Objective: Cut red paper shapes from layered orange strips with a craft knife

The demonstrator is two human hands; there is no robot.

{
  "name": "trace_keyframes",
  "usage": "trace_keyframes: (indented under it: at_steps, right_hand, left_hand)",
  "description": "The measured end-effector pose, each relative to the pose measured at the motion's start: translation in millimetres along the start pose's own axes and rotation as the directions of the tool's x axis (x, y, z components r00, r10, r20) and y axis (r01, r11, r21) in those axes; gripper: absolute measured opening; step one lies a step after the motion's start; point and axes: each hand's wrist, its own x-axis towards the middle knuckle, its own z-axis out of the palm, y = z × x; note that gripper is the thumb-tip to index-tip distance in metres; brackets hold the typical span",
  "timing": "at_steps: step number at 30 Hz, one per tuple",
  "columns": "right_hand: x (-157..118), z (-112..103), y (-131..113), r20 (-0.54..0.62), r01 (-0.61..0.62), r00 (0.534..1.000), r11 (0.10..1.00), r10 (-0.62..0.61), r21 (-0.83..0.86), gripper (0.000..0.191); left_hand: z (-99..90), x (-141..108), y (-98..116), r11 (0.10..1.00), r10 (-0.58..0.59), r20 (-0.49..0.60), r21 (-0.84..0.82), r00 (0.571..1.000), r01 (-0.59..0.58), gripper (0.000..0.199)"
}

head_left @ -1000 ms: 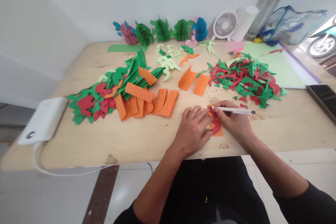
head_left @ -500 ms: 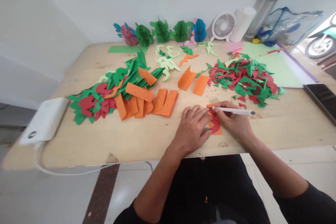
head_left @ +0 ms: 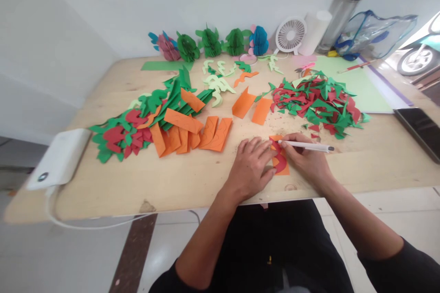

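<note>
In the head view, my right hand [head_left: 307,160] grips a white pen [head_left: 316,147], its tip at the upper part of an orange paper piece [head_left: 283,172]. A red wavy paper cutout [head_left: 282,163] lies on top of that orange piece. My left hand [head_left: 250,167] rests flat with fingers stretched out, its fingertips on the left edge of the red and orange papers. Both hands partly cover the papers. Left of my hands, folded orange paper strips [head_left: 220,135] with drawn curved lines overlap green and red cutouts [head_left: 113,139].
A heap of red and green scraps [head_left: 319,100] lies to the right, near a phone [head_left: 419,130]. Honeycomb paper figures [head_left: 210,42], a small fan [head_left: 290,35] and a bottle [head_left: 347,13] stand along the wall. A white power bank [head_left: 60,158] with a cable sits left.
The camera view has shifted slightly. My left hand stays flat on the papers, and the pen in my right hand remains near the top of the red cutout, with hardly any visible movement.
</note>
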Motion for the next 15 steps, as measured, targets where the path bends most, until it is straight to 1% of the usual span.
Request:
trace_keyframes:
  at_steps: [9, 15]
  right_hand:
    - [-4.4, -2.6, 0.8, 0.017, -0.040, 0.999, 0.999, 0.041, -0.007, 0.021]
    - [-6.9, -2.9, 1.9, 0.013, -0.019, 1.000, 1.000, 0.019, 0.015, 0.022]
  left_hand:
    - [1.0, 0.2, -0.5, 1.000, -0.006, 0.008, 0.007, 1.000, 0.006, 0.034]
    - [2.1, 0.0, -1.7, 1.000, 0.004, -0.002, 0.007, 1.000, -0.004, 0.034]
